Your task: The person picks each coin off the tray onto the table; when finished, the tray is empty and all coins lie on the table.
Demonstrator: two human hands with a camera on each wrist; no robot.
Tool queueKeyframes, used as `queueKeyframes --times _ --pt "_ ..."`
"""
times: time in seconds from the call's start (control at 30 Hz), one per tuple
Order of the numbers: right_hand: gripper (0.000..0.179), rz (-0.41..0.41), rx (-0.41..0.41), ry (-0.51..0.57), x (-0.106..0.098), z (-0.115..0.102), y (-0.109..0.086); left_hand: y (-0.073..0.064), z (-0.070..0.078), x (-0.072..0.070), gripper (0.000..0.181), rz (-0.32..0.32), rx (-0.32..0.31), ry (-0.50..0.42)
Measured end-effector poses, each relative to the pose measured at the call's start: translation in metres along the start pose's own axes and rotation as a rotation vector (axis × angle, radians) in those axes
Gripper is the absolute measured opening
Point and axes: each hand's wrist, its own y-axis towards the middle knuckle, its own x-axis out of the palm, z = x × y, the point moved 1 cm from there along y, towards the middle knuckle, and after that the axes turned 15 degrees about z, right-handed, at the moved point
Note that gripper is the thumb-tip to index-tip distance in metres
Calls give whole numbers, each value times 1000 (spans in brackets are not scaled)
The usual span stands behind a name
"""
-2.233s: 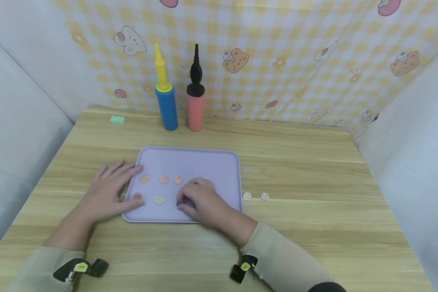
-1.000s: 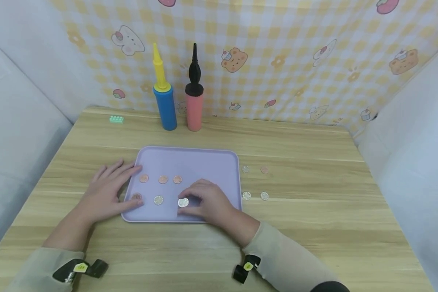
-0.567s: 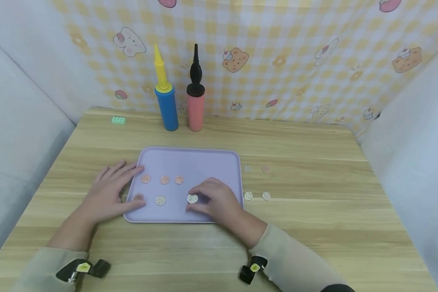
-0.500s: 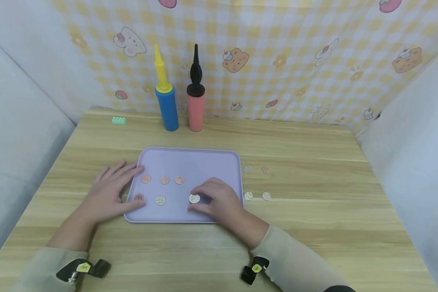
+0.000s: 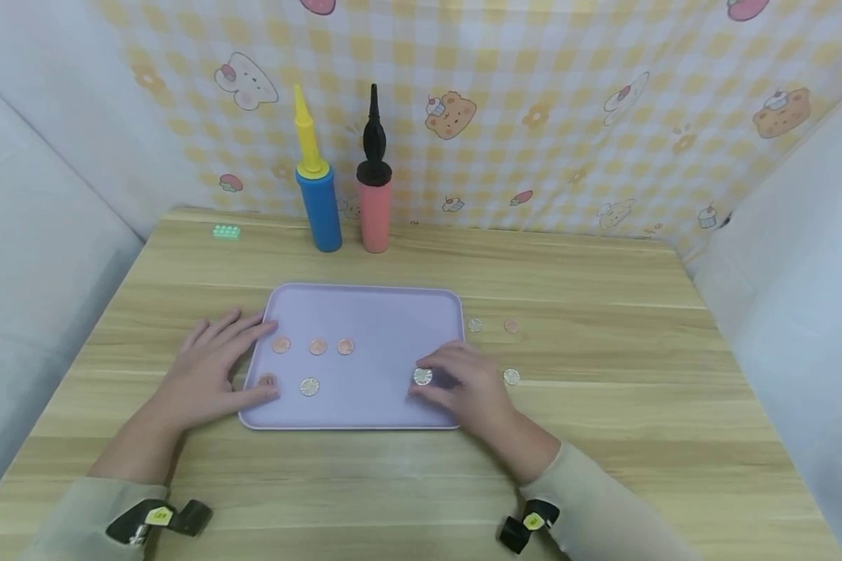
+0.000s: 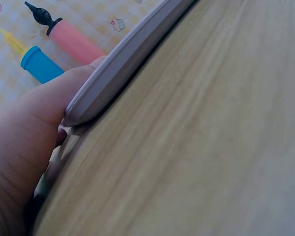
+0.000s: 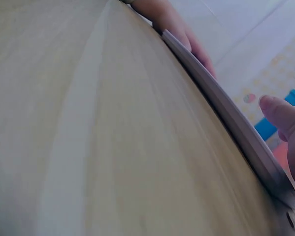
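Observation:
My right hand [image 5: 472,388] pinches a silver coin [image 5: 422,377] between thumb and fingers over the right part of the lilac tray [image 5: 386,312]. My left hand [image 5: 206,368] lies spread at the tray's left edge, its thumb and a fingertip over the rim. In the left wrist view the left hand [image 6: 29,123] overlaps the tray's raised side [image 6: 120,69]. On the tray lie three copper coins in a row, among them a middle copper coin [image 5: 318,347], and below them a silver coin [image 5: 309,386]. Another copper coin [image 5: 267,379] is partly covered by the left thumb.
Right of the tray, a small silver coin [image 5: 475,325], a copper coin [image 5: 511,326] and a larger silver coin [image 5: 511,377] lie on the wooden table [image 5: 603,327]. A blue pump [image 5: 321,210], a pink pump [image 5: 375,218] and a mint toy brick [image 5: 227,231] stand at the back.
My right hand first covers the silver coin on the tray, then shows it pinched and carries it rightward; it now hides one table coin. The left hand stays in place.

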Motion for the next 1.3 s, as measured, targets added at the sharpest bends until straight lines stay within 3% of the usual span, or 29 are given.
queueKeyframes --times 0.4,0.9,1.3 --pt "38 87 122 -95 -42 34 -7 -2 0 0 93 2 -4 -11" --pt "31 250 352 -353 -105 80 -21 -1 2 1 94 2 2 -10" --pt "30 161 513 -468 -135 107 -18 1 3 0 93 8 7 -8"
